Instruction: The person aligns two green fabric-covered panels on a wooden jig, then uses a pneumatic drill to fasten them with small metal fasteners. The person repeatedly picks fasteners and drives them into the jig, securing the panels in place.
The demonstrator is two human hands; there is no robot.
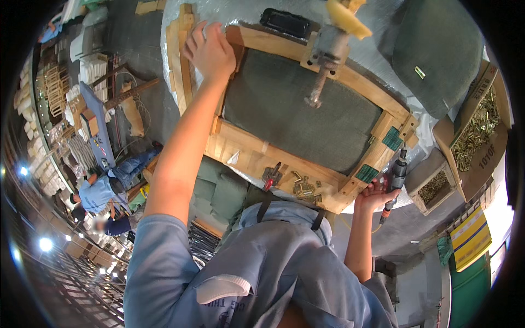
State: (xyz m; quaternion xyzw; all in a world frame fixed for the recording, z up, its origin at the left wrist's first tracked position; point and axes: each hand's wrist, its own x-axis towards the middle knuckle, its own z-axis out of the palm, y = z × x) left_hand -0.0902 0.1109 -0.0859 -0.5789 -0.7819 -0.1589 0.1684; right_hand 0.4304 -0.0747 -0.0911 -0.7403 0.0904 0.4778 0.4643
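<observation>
A wooden frame (279,146) surrounds a dark grey-green panel on the worktable. My left hand (210,54) is at the frame's far left corner, its fingers stretched out and slightly apart; nothing shows in it. At the near right corner, my right hand (376,195) is palm up and grips a dark power screwdriver (398,177), its bit end pointing away from me. Two green mesh patches, one far (392,139) and one near (366,173), lie on that corner's wood. Several brass-coloured fittings (306,188) and a red-and-black tool (270,176) rest on the near rail.
A metal rod with a yellow handle (348,19) juts over the frame. Behind it sits a black tray (285,23). On the right stand a carton (484,158) of brass-coloured fittings and a small box (424,205) of small parts. Another person (101,194) is at the left.
</observation>
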